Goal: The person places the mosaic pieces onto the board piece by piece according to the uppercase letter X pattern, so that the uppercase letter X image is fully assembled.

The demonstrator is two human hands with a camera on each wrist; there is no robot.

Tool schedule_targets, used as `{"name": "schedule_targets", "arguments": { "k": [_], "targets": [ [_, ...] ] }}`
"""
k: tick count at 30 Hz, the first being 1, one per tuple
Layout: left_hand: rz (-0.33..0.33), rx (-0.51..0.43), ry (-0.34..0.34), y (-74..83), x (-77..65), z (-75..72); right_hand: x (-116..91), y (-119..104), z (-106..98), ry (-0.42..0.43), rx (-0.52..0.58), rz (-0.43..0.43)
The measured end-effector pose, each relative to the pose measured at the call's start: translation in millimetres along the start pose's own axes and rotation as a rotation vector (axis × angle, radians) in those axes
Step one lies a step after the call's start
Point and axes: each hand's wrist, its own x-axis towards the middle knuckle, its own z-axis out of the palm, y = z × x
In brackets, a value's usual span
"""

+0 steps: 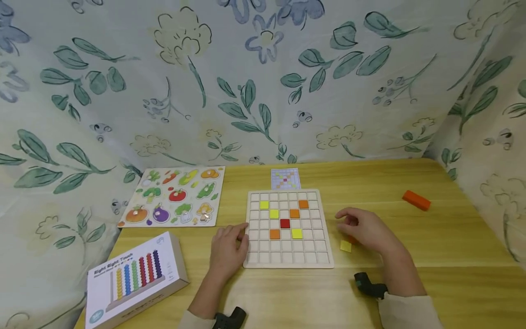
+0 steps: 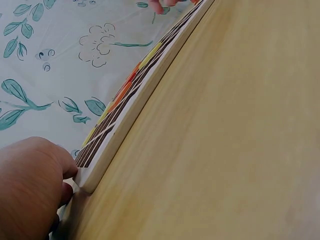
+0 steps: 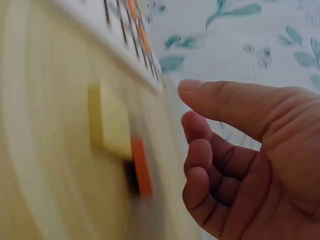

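A light wooden grid board (image 1: 263,259) lies flat in the head view, with yellow, orange and one red square tile (image 1: 285,223) in its cells. My left hand (image 1: 228,250) touches the board's left edge, its fingers loosely bent; the left wrist view shows a fingertip against a board corner. Right of the board, my right hand (image 1: 363,228) hovers with loosely curled fingers and nothing between thumb and fingertips. Just below it are a yellow tile (image 1: 346,246) and an orange piece (image 3: 142,167), the latter partly covered by the hand in the head view.
Behind the board lies a small pattern card (image 1: 285,178). A vegetable puzzle board (image 1: 218,196) is at back left, with a white toy box (image 1: 135,278) in front of it. One orange-red block (image 1: 417,200) lies far right. Patterned cloth (image 1: 263,91) borders the wooden table (image 1: 370,178).
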Motion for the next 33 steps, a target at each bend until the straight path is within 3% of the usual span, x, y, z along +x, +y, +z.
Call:
{"name": "schedule_targets", "arguments": {
  "k": [5,9,25,33],
  "targets": [
    [-0.01,0.006,-0.005,-2.1,-2.0,-2.8,-10,31,-11,-0.064,-0.018,0.019],
    [-0.014,0.016,-0.002,-6.5,-3.0,-3.7,-13,39,-13,-0.132,0.015,0.042],
    [-0.024,-0.014,-0.025,-3.7,-2.2,2.1,-10,37,-11,-0.058,-0.056,0.051],
    [0.013,-0.026,0.005,-2.7,-1.2,1.9,-6,15,3,-0.039,-0.055,-0.025]
  ]
}}
